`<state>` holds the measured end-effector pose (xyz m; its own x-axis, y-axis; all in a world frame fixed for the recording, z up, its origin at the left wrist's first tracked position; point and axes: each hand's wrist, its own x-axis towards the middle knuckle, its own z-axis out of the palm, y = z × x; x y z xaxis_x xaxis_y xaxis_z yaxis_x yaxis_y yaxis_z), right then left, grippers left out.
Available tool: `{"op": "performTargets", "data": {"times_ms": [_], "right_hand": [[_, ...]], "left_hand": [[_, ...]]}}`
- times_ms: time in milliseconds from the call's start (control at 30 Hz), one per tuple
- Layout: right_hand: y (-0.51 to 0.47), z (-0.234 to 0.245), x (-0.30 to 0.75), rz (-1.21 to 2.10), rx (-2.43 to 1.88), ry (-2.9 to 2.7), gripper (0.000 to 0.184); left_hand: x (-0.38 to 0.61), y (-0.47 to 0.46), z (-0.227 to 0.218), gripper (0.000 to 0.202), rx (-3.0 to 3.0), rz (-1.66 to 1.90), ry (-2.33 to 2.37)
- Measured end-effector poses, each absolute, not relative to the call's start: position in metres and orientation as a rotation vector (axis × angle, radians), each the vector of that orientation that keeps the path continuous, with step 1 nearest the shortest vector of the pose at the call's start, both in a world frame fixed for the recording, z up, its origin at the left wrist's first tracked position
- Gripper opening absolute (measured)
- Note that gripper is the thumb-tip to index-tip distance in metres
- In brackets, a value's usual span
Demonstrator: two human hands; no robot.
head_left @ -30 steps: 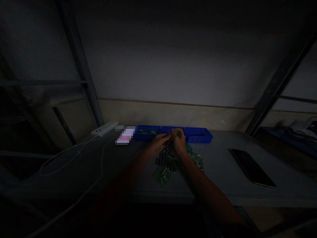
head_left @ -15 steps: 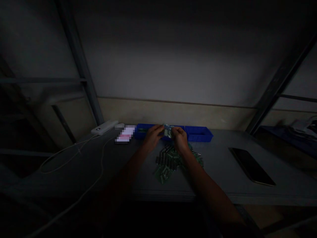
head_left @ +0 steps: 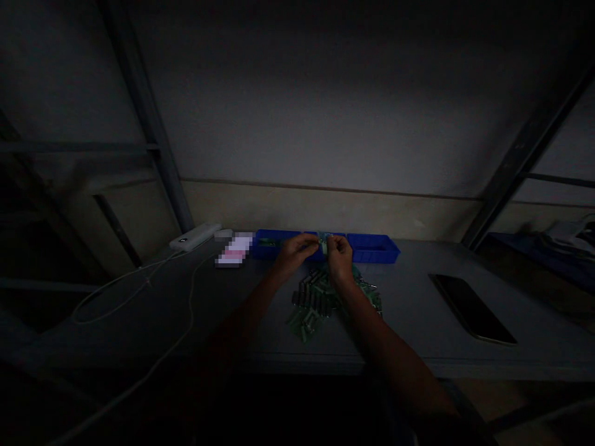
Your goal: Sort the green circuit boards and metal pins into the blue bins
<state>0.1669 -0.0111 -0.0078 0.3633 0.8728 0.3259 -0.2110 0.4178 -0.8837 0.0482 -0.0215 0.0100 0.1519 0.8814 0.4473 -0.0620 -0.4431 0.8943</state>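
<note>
The scene is very dark. My left hand (head_left: pixel 294 251) and my right hand (head_left: pixel 339 254) meet above a grey table (head_left: pixel 223 310), both pinching one small green part (head_left: pixel 323 240) between their fingertips. Right below them lies a pile of small green and dark parts (head_left: pixel 320 300). Behind the hands, along the wall, stand blue trays (head_left: pixel 374 248) in a row; the left tray holds a few green pieces.
A black phone (head_left: pixel 471 308) lies flat at the right of the table. At the back left sit a white power bank (head_left: pixel 194 235) with a white cable (head_left: pixel 186 310) and a pink-white object (head_left: pixel 235 253). Metal shelf posts rise on both sides.
Both hands rose from the pile and moved toward the blue trays, carrying a small green part; they now hold it closer together between their fingertips.
</note>
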Motion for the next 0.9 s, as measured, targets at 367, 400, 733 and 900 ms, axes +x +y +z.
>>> {"op": "performTargets", "data": {"times_ms": [367,400,733,900], "right_hand": [[-0.019,-0.004,0.162,1.083,-0.865,-0.977,0.020],[-0.020,-0.004,0.162,1.165,-0.857,-0.984,0.018],[-0.023,-0.003,0.160,1.336,-0.811,-0.952,0.009],[-0.022,-0.004,0.161,1.316,-0.829,-0.922,0.011]], "left_hand": [[0.048,-0.031,0.018,0.003,2.138,1.583,0.887],[0.048,-0.032,0.019,0.002,2.186,1.584,0.897],[0.051,-0.029,0.012,0.007,2.047,1.527,0.935],[0.051,-0.028,0.012,0.009,1.984,1.489,0.934]]}}
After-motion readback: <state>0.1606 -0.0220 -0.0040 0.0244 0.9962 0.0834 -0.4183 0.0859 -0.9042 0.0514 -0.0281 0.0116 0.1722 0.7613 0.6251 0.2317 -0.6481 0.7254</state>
